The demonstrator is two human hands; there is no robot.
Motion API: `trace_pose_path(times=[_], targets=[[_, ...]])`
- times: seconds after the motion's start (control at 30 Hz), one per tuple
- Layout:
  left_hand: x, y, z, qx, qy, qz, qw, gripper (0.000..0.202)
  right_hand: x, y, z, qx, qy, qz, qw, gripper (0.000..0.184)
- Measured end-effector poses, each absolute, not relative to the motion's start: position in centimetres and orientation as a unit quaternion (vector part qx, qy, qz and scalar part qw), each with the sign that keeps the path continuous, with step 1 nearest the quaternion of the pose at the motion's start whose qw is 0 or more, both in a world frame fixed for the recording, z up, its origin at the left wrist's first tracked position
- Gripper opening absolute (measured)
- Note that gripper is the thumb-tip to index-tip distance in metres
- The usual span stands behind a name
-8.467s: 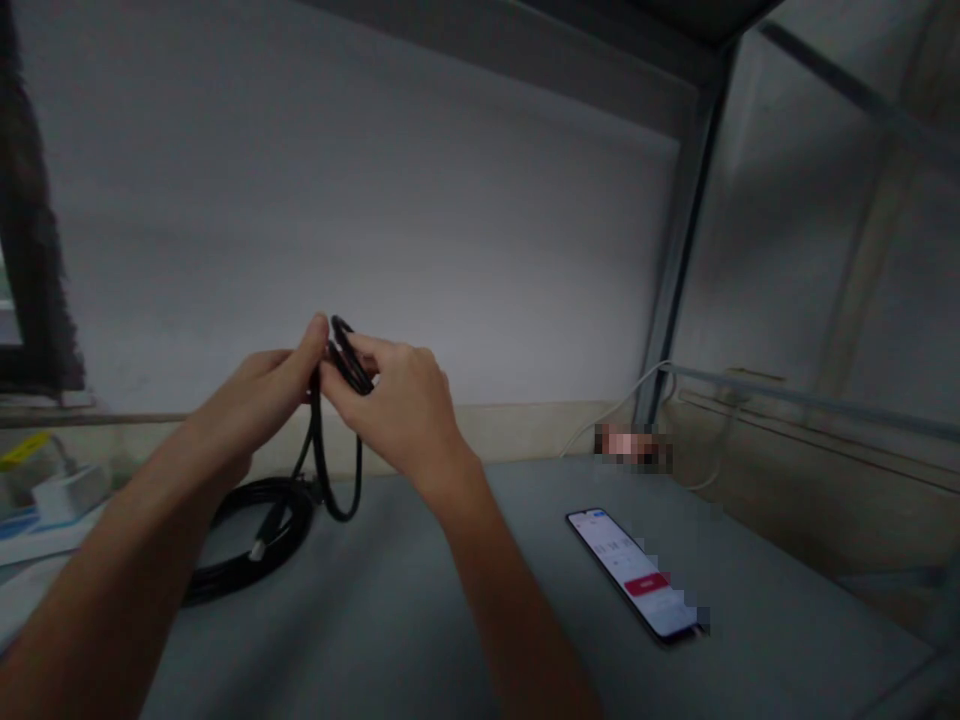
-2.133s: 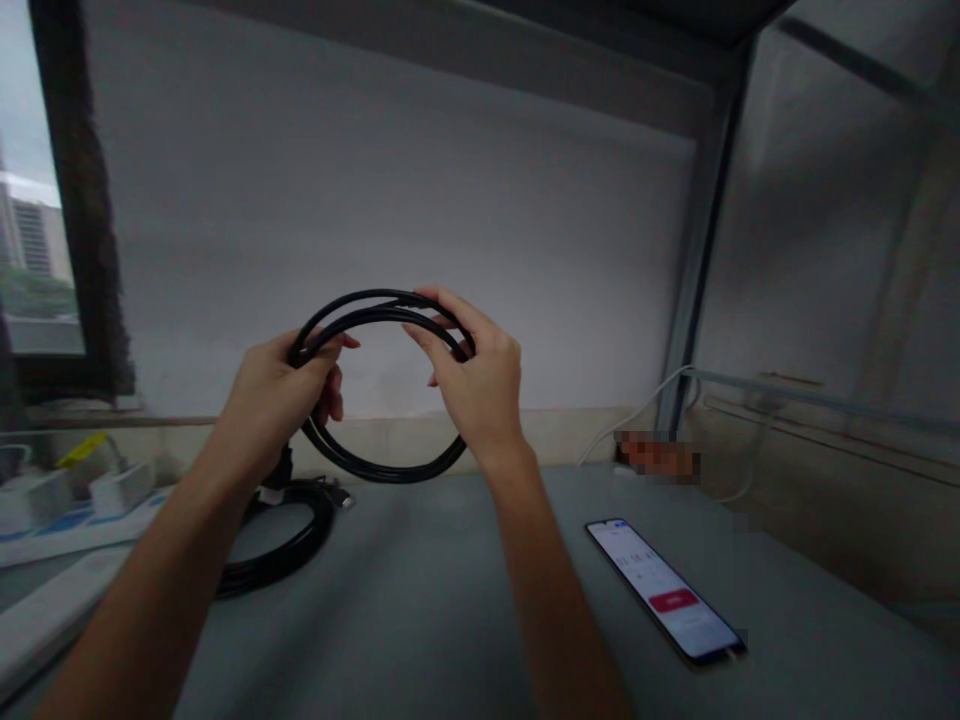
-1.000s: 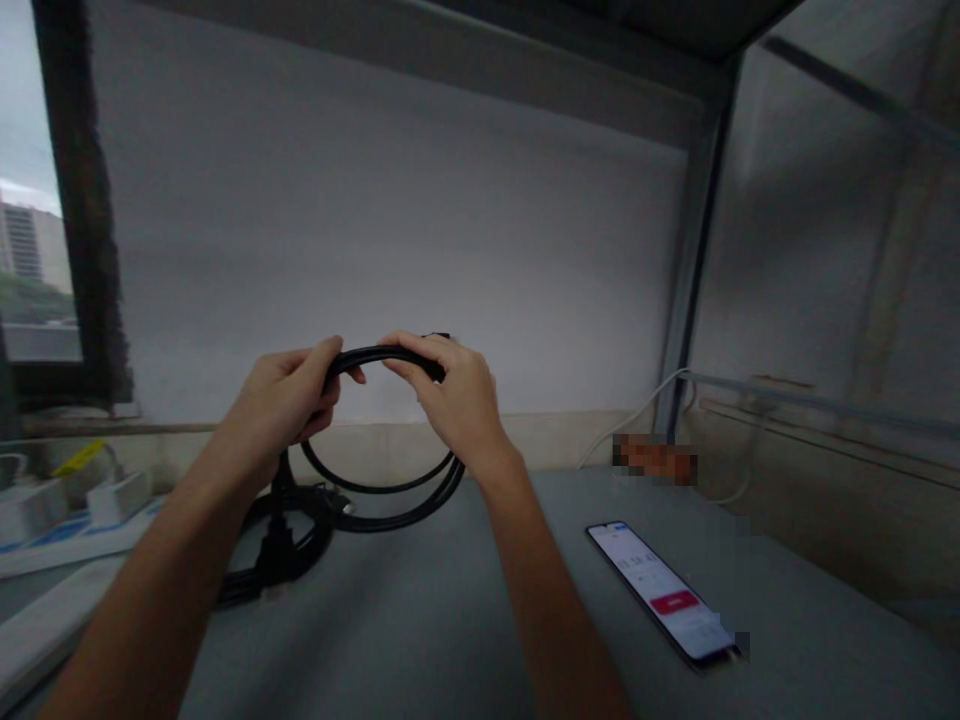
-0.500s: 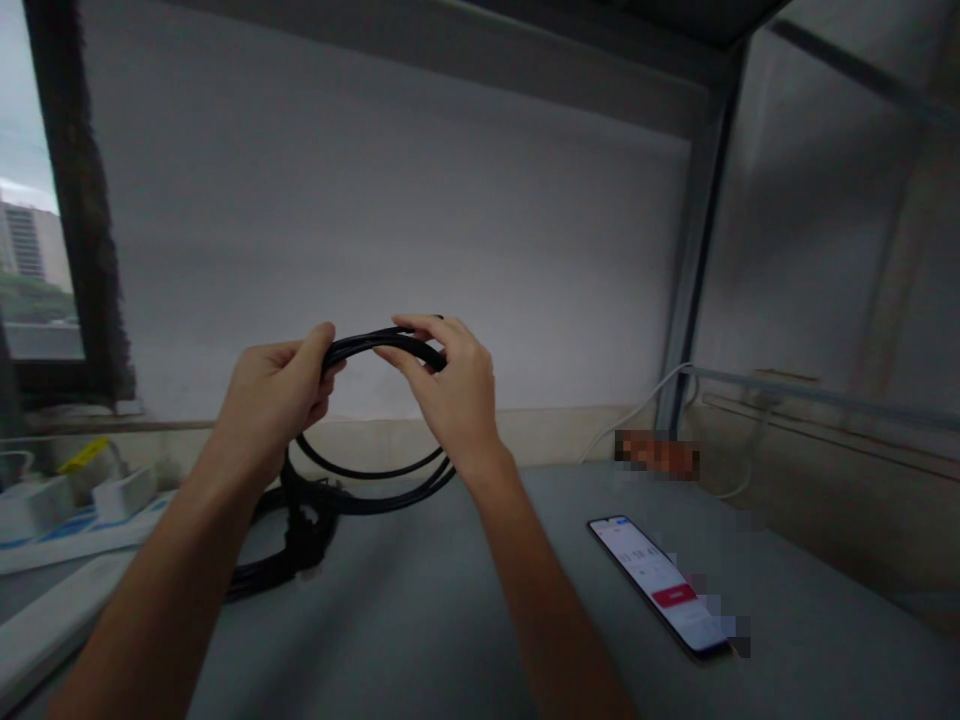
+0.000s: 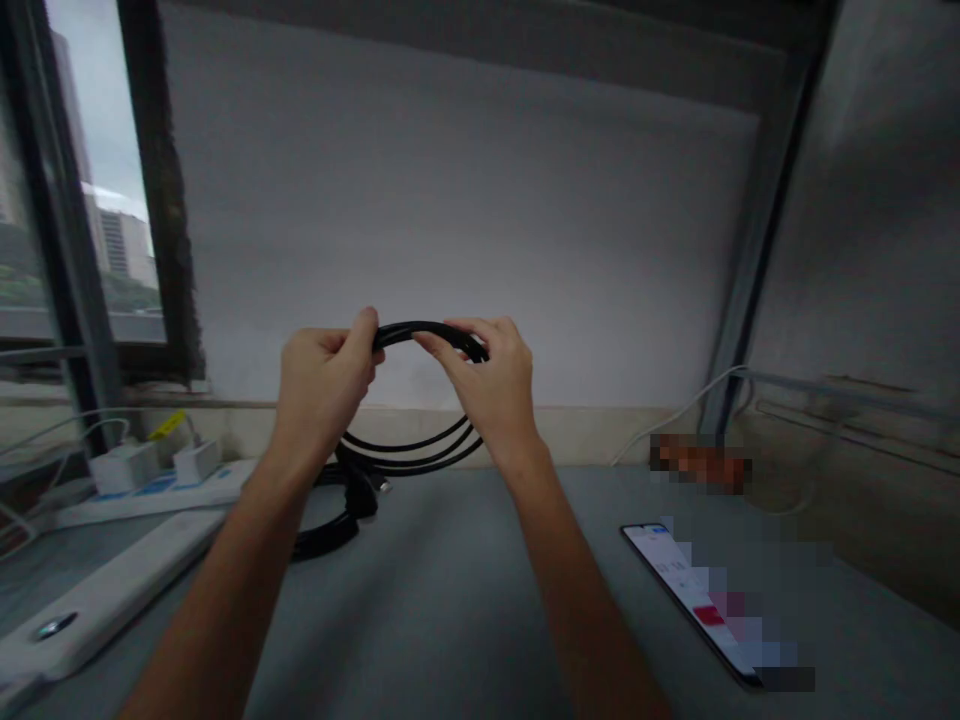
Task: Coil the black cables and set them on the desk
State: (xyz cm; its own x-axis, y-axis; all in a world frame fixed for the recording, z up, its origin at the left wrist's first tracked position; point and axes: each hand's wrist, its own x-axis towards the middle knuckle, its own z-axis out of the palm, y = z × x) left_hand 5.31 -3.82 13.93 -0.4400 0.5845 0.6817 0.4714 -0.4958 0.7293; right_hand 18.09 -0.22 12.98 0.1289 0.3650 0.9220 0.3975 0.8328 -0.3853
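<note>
Aloft, cable (image 5: 409,331) in hands (image 5: 319,385) (image 5: 501,385), phone (image 5: 679,583) text blurred

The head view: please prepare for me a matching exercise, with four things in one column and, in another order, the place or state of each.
1. cable
2. phone
3. power strip
4. window

A. lying at right, lit up
B. upper left, with buildings beyond
C. looped, held by the left hand and right hand
D. white, at left, with adapters on it

Pairs: 1-C; 2-A; 3-D; 4-B

2 hands (image 5: 324,382), 2 coils (image 5: 424,327), 1 ph. (image 5: 681,588)
</note>
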Motion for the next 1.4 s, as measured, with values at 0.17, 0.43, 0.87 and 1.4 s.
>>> trace_pose_path(times=[0.17, 0.43, 0.87, 1.4], targets=[[5.4, -4.5, 14.2, 0.544, 0.494, 0.678, 0.002, 0.048, 18.2, 0.3, 12.8, -0.305, -0.663, -0.019, 0.683, 0.036], [5.1, -5.0, 14.5, 0.579, 0.453, 0.678, 0.007, 0.031, 18.5, -0.9, 13.2, -0.335, -0.652, -0.037, 0.679, 0.035], [4.8, -5.5, 14.6, 0.545, 0.446, 0.710, -0.023, 0.035, 19.2, -1.5, 13.8, -0.269, -0.650, -0.015, 0.710, 0.025], [4.4, -5.8, 14.6, 0.528, 0.413, 0.739, -0.064, 0.030, 19.2, -2.4, 14.0, -0.244, -0.640, 0.003, 0.729, 0.031]])
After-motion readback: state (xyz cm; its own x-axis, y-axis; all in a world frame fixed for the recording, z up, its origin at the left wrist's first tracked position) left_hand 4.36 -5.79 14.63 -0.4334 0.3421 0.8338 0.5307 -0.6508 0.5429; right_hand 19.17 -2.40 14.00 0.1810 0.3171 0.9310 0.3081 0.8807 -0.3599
